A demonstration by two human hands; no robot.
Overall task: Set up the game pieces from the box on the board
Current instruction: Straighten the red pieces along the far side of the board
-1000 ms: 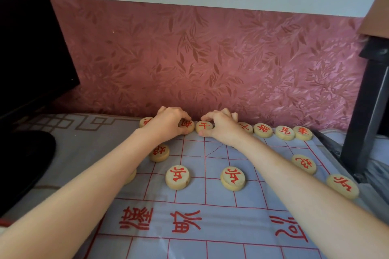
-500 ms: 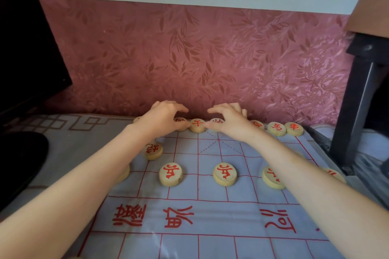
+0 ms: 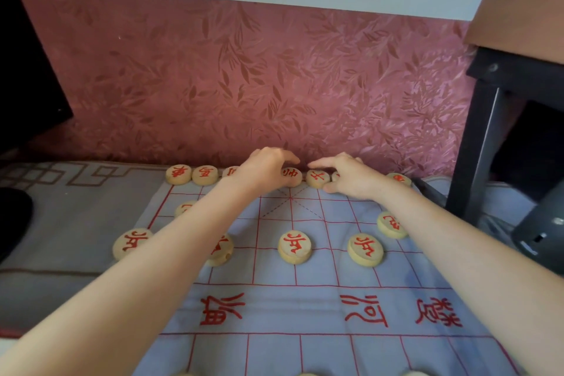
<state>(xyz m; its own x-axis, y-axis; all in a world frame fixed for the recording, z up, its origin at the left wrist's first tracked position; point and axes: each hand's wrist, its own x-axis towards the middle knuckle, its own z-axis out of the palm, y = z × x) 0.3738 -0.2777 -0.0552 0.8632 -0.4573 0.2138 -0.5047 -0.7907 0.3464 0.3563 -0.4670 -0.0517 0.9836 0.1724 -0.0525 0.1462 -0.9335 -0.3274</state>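
Whereas both gripped back-row pieces (image 3: pixel 178 174) earlier, left hand (image 3: pixel 265 171) and right hand (image 3: pixel 351 178) now show fingers (image 3: pixel 320 163) straightened, loosely apart.

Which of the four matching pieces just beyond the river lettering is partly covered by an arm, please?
The second piece from the left; the left forearm lies across it, while the other three show fully.

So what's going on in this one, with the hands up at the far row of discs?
A person is setting red-lettered discs on a cloth board. The left-hand grip and right-hand grip are both at the middle of the far row, fingers arched over the centre disc and its neighbour. Whether either pinches a disc is unclear. Nearer discs, like this one, already sit on the lines.
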